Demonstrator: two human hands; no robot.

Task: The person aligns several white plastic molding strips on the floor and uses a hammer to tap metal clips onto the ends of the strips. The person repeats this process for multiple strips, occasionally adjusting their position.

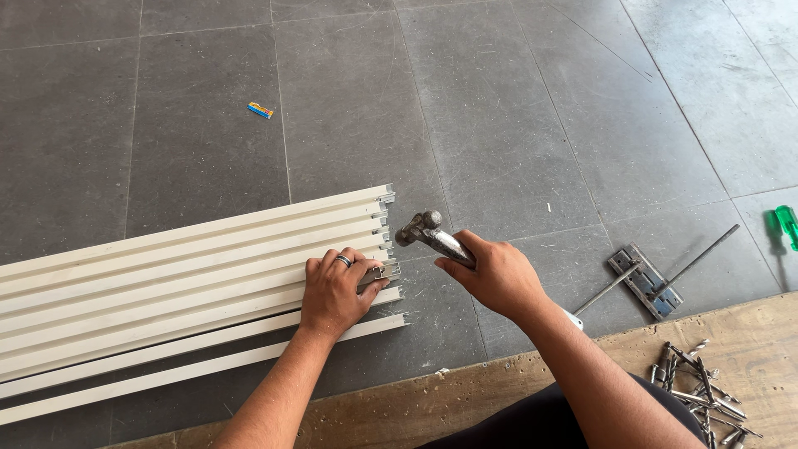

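**White channel strips pinned for the hammer**

White channel strips (pixel 166 283) lie side by side on the grey tiled floor (pixel 499 108), their ends just beyond the left fingers. The left hand (pixel 337 291) presses down on them, fingers (pixel 366 270) curled over a small metal end piece (pixel 384 272), seemingly to steady it. To its right, the right hand (pixel 492 274) wraps its fingers tight around a ball-peen hammer (pixel 426 232), head poised near that end. Farther right lie a hinge plate (pixel 644 281), screws (pixel 698 387) and a green screwdriver (pixel 785 224).
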